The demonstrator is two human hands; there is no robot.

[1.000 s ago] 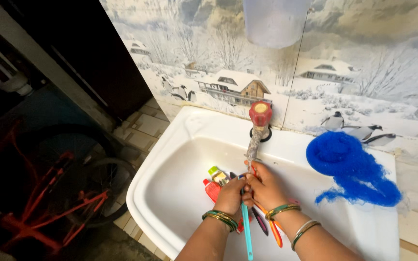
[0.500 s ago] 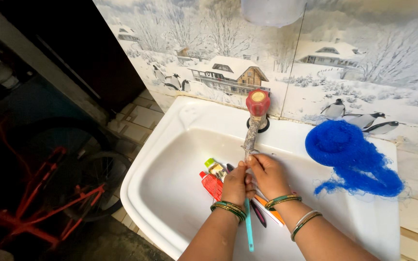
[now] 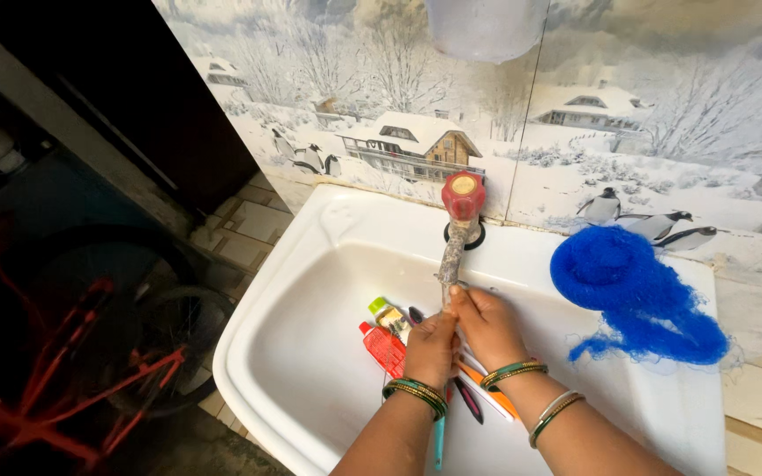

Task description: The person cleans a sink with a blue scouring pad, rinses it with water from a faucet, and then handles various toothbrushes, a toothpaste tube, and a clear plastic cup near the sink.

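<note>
Both my hands are together under the spout of a tap with a red knob (image 3: 463, 196), inside a white sink (image 3: 310, 353). My left hand (image 3: 431, 345) is closed around what looks like a toothbrush with a teal handle (image 3: 439, 441) that points toward me. My right hand (image 3: 485, 324) presses against the left and curls over the same brush. Under the hands lie a red tube (image 3: 386, 349), a small green and yellow item (image 3: 384, 312) and several more brushes (image 3: 487, 398). Green bangles ring both wrists.
A blue mesh scrubber (image 3: 632, 295) rests on the sink's right rim. A tiled wall with a snowy picture rises behind the tap. A pale container (image 3: 485, 26) hangs above. A red bicycle (image 3: 90, 353) stands on the floor at left.
The view has tilted and shifted slightly; the sink sits a little lower and to the right. My hands stay together under the tap on the brush.
</note>
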